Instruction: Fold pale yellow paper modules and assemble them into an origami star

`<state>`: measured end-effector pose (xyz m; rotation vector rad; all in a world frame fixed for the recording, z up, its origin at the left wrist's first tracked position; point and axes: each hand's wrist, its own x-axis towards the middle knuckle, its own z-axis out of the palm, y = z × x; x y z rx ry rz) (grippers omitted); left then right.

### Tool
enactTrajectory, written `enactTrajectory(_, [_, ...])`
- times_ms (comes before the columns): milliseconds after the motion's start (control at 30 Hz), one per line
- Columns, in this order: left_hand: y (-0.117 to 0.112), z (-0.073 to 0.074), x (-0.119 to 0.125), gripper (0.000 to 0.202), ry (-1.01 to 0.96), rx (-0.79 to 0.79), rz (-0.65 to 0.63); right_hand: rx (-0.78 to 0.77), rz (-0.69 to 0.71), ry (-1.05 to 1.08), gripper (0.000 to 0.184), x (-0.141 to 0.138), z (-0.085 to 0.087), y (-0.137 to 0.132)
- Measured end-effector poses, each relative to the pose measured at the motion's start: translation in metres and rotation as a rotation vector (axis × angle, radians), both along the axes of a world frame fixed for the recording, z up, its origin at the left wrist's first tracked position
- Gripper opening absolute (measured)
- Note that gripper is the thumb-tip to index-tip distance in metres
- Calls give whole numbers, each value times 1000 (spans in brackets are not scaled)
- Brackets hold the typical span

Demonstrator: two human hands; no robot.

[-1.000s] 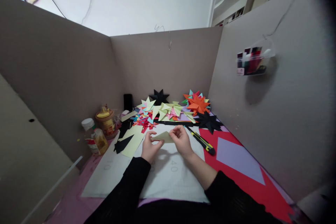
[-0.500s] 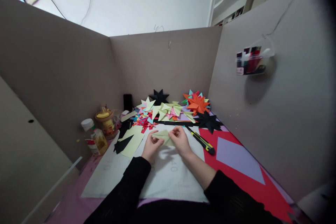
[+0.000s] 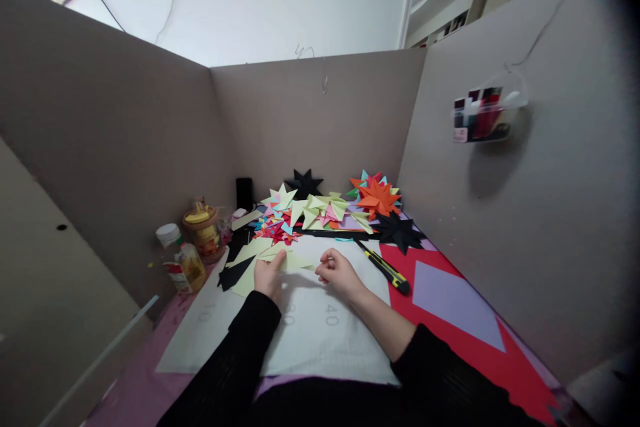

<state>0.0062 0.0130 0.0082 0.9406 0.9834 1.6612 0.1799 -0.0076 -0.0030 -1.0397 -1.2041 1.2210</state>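
My left hand [image 3: 270, 276] is closed on a folded piece of pale green paper [image 3: 296, 261], thumb on top, over the white mat [image 3: 310, 340]. The paper's pointed end stretches right toward my right hand [image 3: 340, 273]. That hand's fingers are curled in and pressed together, just off the paper's tip, with nothing visible in them. Under and beyond my left hand lie pale green sheets [image 3: 244, 279] and a black paper piece [image 3: 233, 275]. A yellow and black utility knife [image 3: 387, 269] rests to the right of my right hand.
Folded paper stars are piled at the back, among them an orange star [image 3: 379, 198] and a black star [image 3: 400, 232]. A lilac sheet [image 3: 453, 300] lies on red paper [image 3: 480, 373] at right. A white-capped bottle [image 3: 183, 263] and a jar [image 3: 204, 233] stand left. Partition walls enclose the table.
My left hand has moved left with the pale green paper. My right hand has come off the paper, lowered slightly, and its fingers have curled in.
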Motion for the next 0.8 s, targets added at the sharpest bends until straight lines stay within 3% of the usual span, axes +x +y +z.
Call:
enactTrajectory(133, [0,0,1,48,47,-14,-63,21,-47,-15,22,3,1,2])
enactTrajectory(300, [-12,-4,16,52,172,-100,-323,52,33,-62,26,-4,1,0])
enactTrajectory(400, [-16,-5,21,40,218,-94,-450,70,74,-96,32,-6,0,-2])
enactTrajectory(667, [-4,-3,7,26,297,-114,-175,15,156,-108,25,0,2,-5])
enactTrajectory(800, [2,-2,-2,27,230,-213,-66,-11,139,-109,24,2,1,-3])
